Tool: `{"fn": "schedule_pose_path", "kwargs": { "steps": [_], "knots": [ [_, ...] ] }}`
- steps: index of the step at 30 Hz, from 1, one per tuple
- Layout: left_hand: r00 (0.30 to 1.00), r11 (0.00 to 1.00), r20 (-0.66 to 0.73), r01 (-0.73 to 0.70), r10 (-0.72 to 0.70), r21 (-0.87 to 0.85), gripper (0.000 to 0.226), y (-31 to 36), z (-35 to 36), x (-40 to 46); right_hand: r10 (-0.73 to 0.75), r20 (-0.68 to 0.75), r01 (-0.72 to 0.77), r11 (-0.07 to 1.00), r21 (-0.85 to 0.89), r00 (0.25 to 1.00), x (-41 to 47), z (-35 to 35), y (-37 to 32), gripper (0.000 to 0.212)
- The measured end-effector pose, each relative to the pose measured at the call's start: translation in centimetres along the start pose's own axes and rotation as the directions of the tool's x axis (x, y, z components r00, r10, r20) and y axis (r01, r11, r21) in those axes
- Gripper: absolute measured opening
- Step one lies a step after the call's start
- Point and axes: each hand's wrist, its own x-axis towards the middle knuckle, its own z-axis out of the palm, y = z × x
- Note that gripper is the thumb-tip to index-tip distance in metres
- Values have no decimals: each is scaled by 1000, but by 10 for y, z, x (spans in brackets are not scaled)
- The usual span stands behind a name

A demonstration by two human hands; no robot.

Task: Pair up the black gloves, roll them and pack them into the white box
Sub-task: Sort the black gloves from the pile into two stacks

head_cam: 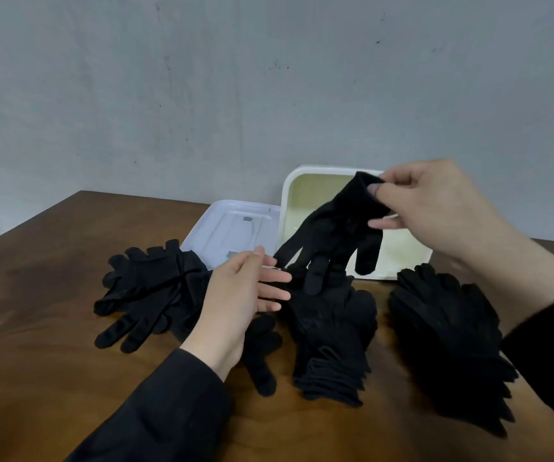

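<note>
My right hand (432, 208) pinches the cuff of a black glove (332, 231) and holds it up, fingers dangling, in front of the white box (305, 181). The box stands open against the wall with its pale inside showing. My left hand (245, 291) hovers with straight fingers just left of the dangling fingertips, holding nothing. Below them lies a pile of black gloves (332, 338) on the wooden table (35, 328). More black gloves lie in a heap at the left (149, 288) and in a stack at the right (448, 335).
The box's white lid (229, 228) lies flat on the table left of the box. A grey wall rises right behind the table. The table's left corner falls away at the far left.
</note>
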Motion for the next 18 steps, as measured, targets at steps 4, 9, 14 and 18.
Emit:
{"fn": "schedule_pose_path", "kwargs": {
  "steps": [4,9,14,18],
  "knots": [
    [995,998,-82,-63,64,13,31,4,-2,2,-133,-198,141,990,24,971,-7,3,-1,17],
    [988,978,-82,-117,133,175,24,2,-1,2,-221,-135,191,960,-203,966,-74,38,36,15],
    [942,662,213,-334,259,671,13,-12,-2,0,-252,98,270,917,-293,963,-127,76,87,20],
    [897,419,406,-441,174,794,27,-25,0,1,-311,133,338,882,-328,941,-130,75,88,28]
  ]
}}
